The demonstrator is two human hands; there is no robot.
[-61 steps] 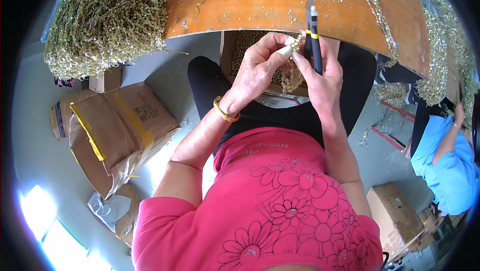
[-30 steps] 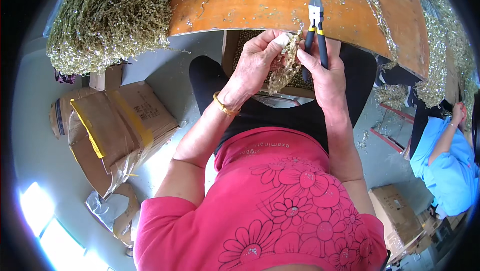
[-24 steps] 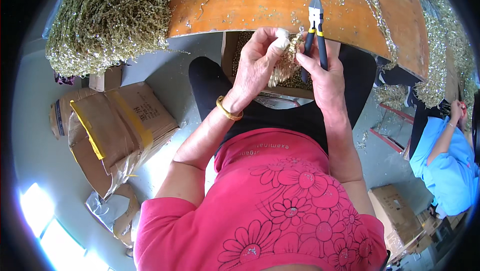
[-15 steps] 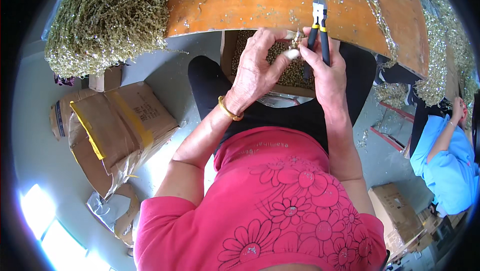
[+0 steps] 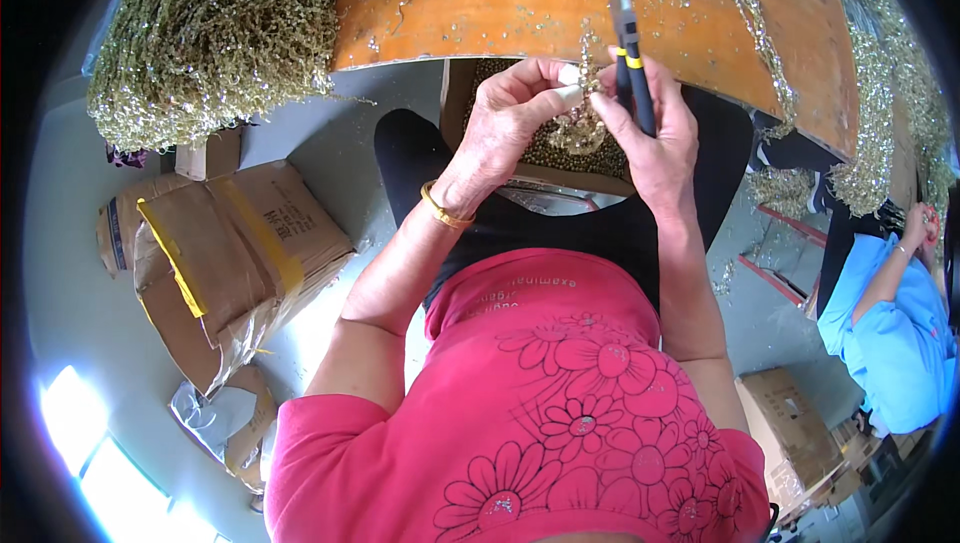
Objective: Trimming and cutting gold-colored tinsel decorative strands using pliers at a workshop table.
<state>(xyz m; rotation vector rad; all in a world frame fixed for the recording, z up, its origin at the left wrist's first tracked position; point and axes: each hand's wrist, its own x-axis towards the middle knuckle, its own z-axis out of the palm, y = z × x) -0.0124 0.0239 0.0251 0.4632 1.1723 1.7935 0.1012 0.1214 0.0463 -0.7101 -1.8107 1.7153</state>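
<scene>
Between my two hands hangs a glittery gold bead strand (image 5: 584,113), partly bunched over a box of loose gold beads. My left hand (image 5: 512,115) pinches it between thumb and forefinger, whose tips are wrapped in something white. In my right hand (image 5: 660,138) rest black-handled cutting pliers (image 5: 640,93) with yellow bands, jaws pointing up over the table. The right thumb and fingertips also meet at the strand. The cardboard bead box (image 5: 530,174) sits at my lap, below the table's edge, partly hidden by my hands.
A thick heap of gold strands (image 5: 230,33) hangs off the left of the orange wooden table (image 5: 480,18). More strands (image 5: 748,13) lie at the right. Cardboard boxes (image 5: 250,243) stand on the floor at left. A co-worker in blue (image 5: 890,328) sits at far right.
The gold strand now shows much more, hanging between my hands and bunched below them. The pliers have turned in my right hand, their jaws tipping slightly left.
</scene>
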